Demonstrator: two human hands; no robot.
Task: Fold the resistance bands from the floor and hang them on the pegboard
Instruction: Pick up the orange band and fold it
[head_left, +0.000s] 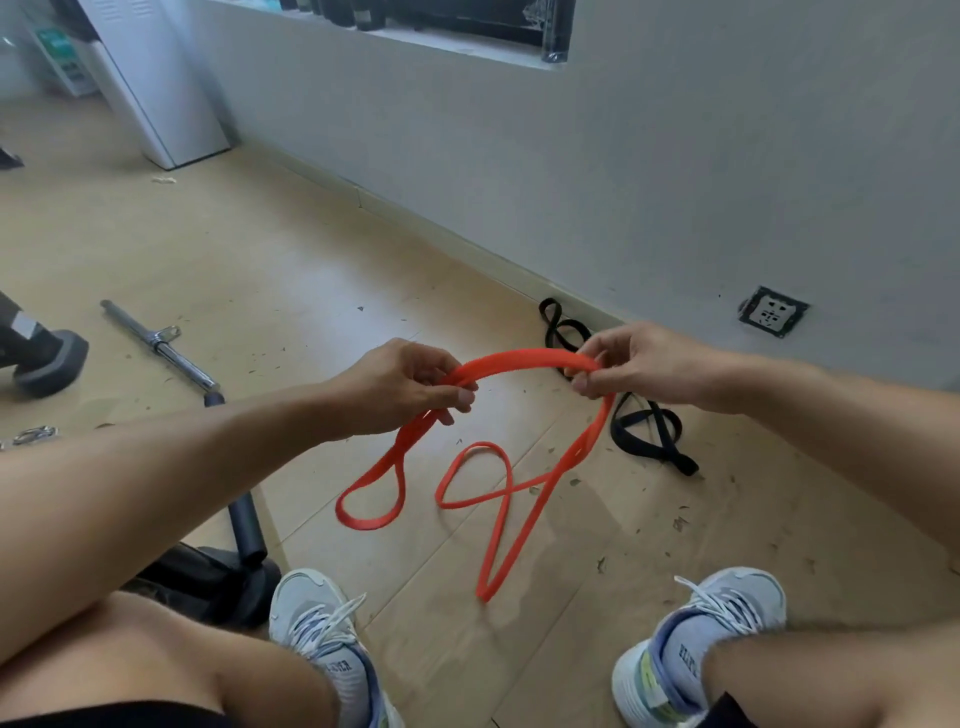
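An orange resistance band (519, 361) arches between my two hands above the wooden floor. My left hand (405, 387) pinches its left part and my right hand (631, 364) pinches its right part. Loops of the band hang down from both hands and lie on the floor between my feet. A black resistance band (647, 428) lies on the floor by the wall, behind my right hand and partly hidden by it. No pegboard is in view.
A chrome bar (156, 345) lies on the floor at the left. A dark roller and a black base (247, 530) sit by my left shoe. A grey wall with a socket (773, 312) runs along the right. A white cabinet (161, 93) stands at the back.
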